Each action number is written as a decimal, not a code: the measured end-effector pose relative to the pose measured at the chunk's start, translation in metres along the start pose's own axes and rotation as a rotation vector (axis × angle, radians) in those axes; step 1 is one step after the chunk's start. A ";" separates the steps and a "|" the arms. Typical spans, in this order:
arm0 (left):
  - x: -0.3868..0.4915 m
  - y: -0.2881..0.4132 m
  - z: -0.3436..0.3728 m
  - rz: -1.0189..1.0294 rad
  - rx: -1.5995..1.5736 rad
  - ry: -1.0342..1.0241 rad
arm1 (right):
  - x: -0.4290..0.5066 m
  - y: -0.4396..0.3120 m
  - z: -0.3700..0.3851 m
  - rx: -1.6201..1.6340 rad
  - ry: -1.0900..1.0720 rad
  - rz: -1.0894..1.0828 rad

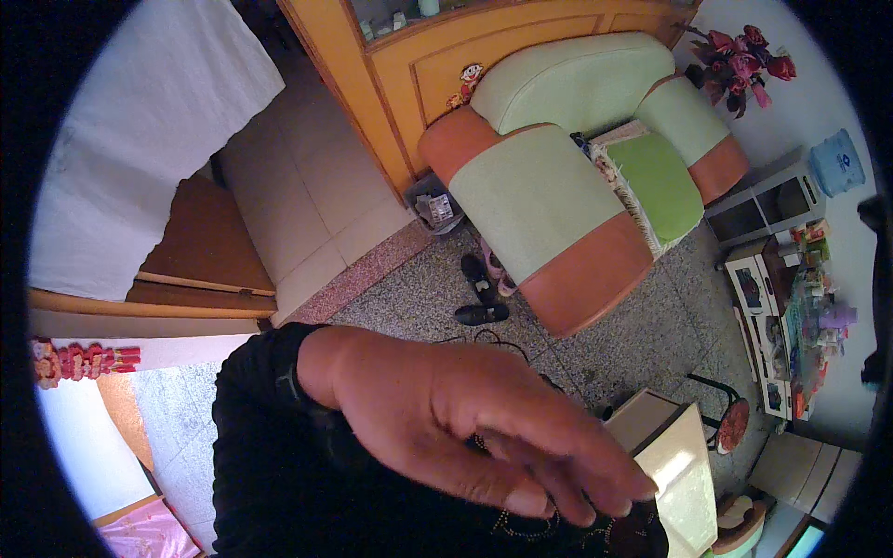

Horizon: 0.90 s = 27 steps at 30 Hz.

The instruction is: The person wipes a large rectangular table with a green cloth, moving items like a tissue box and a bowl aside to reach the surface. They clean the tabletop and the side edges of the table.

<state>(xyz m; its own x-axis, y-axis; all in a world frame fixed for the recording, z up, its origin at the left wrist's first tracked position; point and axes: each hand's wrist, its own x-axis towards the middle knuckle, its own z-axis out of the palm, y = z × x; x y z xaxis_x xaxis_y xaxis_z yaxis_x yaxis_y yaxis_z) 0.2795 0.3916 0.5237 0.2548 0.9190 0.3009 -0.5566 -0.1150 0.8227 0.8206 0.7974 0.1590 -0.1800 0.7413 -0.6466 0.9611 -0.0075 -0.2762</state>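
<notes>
My left hand [446, 411] reaches in from a black sleeve [279, 390], its back towards me. The fingers are loosely bent, and a gap shows between them and the thumb. Nothing visible is held. Behind it lies a dark garment with beaded trim [527, 523]. Just past the fingertips is a shiny cream tabletop [680, 481], apparently farther off than the hand. My right hand is out of view.
A green and orange sofa [544, 202] stands on the speckled floor [656, 307]. Black shoes [481, 314] and a grey bin [432, 206] are beside it. A white curtain [153, 139] hangs at the doorway. A stool [732, 425] and a cluttered cabinet [760, 328] are at the right.
</notes>
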 end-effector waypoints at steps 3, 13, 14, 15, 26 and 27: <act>-0.005 0.000 -0.002 -0.044 0.032 -0.107 | -0.007 -0.003 0.003 0.005 0.004 0.008; -0.009 -0.014 0.001 0.312 0.079 -0.086 | -0.029 -0.006 0.009 0.046 0.031 0.027; -0.008 -0.012 0.000 0.307 0.085 -0.099 | -0.031 -0.005 0.009 0.051 0.033 0.030; -0.007 -0.010 0.001 0.310 0.078 -0.112 | -0.033 -0.005 0.009 0.055 0.036 0.032; 0.004 -0.004 0.005 0.372 -0.005 -0.143 | -0.047 0.002 0.009 0.091 0.060 0.055; 0.003 -0.003 0.005 0.338 -0.010 -0.150 | -0.048 0.003 0.009 0.094 0.061 0.056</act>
<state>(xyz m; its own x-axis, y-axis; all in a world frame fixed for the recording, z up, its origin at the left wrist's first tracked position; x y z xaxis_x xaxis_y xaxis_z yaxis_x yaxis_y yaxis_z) 0.2862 0.3929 0.5241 0.1679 0.7642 0.6228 -0.6363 -0.3985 0.6605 0.8300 0.7556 0.1832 -0.1106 0.7776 -0.6189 0.9449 -0.1108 -0.3081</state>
